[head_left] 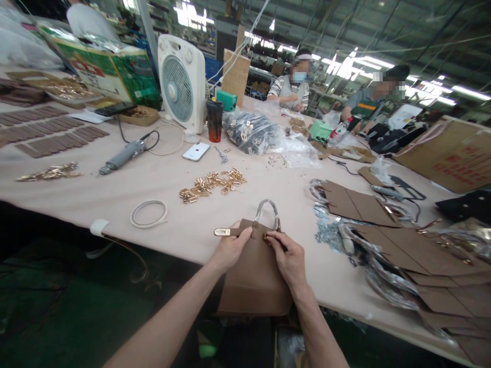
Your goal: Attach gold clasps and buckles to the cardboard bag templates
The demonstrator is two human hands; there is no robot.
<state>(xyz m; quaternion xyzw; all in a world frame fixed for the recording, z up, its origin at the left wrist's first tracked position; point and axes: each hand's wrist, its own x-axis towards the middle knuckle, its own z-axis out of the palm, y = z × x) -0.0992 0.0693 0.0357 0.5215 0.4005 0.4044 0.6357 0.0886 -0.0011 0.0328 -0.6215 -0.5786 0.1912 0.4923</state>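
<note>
Wide, pale cloth-covered table (115,189) spans the frame. Tan cardboard box (429,153), right edge: red characters, too blurred to read. Glossy green-and-white plastic pack (103,76), upper left: print likewise illegible. Brown leather-look handbag (255,286), lower centre, over the table's near edge. Left hand (232,248) grips its upper left, thumb on the face; right hand (287,253) pinches at the top. Bag looks part-finished: clear-wrapped curved handle (267,203) already on, gold-plated brown strap (233,232) jutting left. Gold-coloured metal pile (213,184), centre, apparently unused. Small gold-coloured fitting (265,236) at right fingertips; whether fastened, cannot tell.
</note>
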